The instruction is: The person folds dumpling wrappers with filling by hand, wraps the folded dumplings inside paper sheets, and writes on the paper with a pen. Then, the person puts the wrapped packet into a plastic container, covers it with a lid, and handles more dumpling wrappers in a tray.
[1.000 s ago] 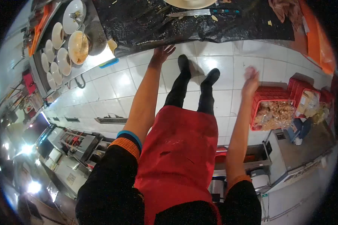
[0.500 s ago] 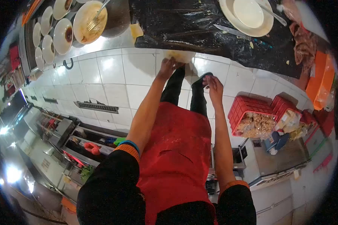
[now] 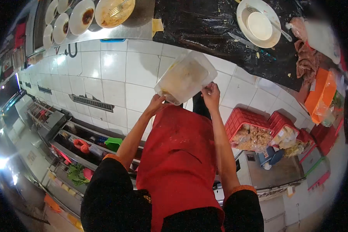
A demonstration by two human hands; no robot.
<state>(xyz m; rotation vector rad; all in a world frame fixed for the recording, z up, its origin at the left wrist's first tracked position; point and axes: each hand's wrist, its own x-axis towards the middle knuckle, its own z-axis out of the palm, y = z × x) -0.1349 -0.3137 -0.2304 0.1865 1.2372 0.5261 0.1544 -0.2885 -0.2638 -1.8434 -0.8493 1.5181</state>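
Note:
A translucent plastic container (image 3: pixel 186 77) with something pale yellowish in it or on it is held up tilted in front of the red apron (image 3: pixel 178 147). My left hand (image 3: pixel 155 104) grips its near left corner. At the near right corner, the fingers of my right hand (image 3: pixel 210 96) are closed on the rim. Beyond it runs a counter with a black cover (image 3: pixel 197 27). What exactly is inside cannot be made out.
Used bowls (image 3: pixel 81 17) stand on the steel counter at top left, one larger with a fork. A plate (image 3: pixel 274 38) with a white bowl, a knife (image 3: pixel 241 40) and a brown cloth (image 3: pixel 307 60) lie on the right. Red crates (image 3: pixel 236 120) sit on the tiled floor.
The container has come out from beneath the counter edge toward my body. My right hand, apart from it before, now grips it too. The view has shifted slightly.

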